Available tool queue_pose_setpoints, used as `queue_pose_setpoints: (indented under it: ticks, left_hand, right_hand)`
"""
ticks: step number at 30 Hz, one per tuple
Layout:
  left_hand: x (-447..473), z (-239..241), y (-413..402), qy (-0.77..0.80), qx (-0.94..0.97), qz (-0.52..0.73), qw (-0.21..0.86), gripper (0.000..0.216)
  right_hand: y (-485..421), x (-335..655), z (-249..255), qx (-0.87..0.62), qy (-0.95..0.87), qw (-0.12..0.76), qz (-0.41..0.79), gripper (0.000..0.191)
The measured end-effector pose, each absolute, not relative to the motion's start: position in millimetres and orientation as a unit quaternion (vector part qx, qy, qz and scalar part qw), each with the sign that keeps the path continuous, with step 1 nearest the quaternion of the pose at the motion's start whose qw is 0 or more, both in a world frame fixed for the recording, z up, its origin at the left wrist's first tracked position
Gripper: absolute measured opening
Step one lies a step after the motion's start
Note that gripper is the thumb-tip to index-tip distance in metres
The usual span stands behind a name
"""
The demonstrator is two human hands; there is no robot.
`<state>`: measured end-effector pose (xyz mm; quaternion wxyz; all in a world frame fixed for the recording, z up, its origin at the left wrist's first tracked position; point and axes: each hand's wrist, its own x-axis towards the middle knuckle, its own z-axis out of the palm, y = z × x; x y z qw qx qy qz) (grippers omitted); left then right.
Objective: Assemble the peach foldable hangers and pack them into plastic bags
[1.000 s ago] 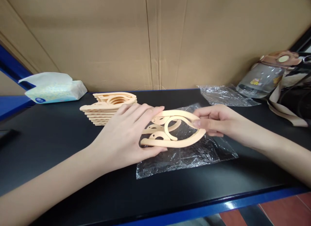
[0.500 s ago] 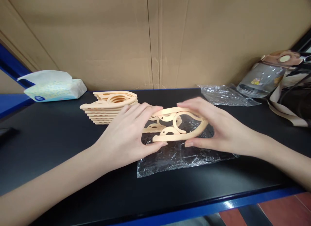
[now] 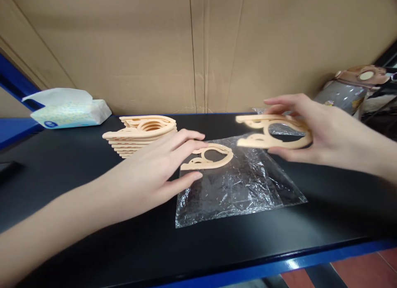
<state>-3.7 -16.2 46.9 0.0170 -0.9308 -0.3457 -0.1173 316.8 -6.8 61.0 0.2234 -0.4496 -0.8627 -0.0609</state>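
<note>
My right hand [image 3: 322, 133] grips the rounded end of a beige folded clothes hanger [image 3: 259, 143], holding it in the air, slightly blurred. Another folded hanger [image 3: 217, 165] lies on a clear plastic bag [image 3: 238, 197] on the table. Over that hanger's left end is my left hand [image 3: 158, 172], its thumb and fingers apart; whether a fingertip touches the hanger I cannot tell. Beyond my left hand stands a stack of several hangers [image 3: 139, 136], its lower right side hidden by the hand.
A tissue pack [image 3: 71, 114] sits at the back left of the black table [image 3: 124, 255]. Behind my right hand are a second clear bag [image 3: 287, 129], partly covered, and a water bottle [image 3: 344, 94]. Cardboard [image 3: 139, 52] stands along the back edge.
My right hand has carried the hanger to the right and upward, away from my left hand. My left hand has let go of it and stays over the hanger on the bag.
</note>
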Motion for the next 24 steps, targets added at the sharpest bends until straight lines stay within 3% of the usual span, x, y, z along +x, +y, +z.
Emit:
queue_pose_setpoints:
  ticks: [4,10,19,24]
  left_hand:
    - [-27.6,45.7,-18.2,-0.364,-0.929,-0.064,-0.004,0.048]
    - [-33.1,26.8,-31.9,-0.412,-0.91,-0.035,-0.025,0.064]
    - [-33.0,17.7,-35.2,-0.418,-0.907,-0.029,-0.044,0.07]
    - [-32.7,17.6,-34.7,-0.419,-0.906,-0.035,-0.053,0.069]
  right_hand:
    - [-4.1,348.4,58.9,-0.519,-0.835,0.167,-0.083,0.06]
    - [-19.2,359.7,40.4,-0.492,-0.864,0.099,-0.045,0.065]
    - [-22.6,327.7,22.8,-0.448,-0.882,0.12,0.083,0.06]
    - [-20.8,329.2,9.6,-0.417,-0.892,0.13,0.118,0.072]
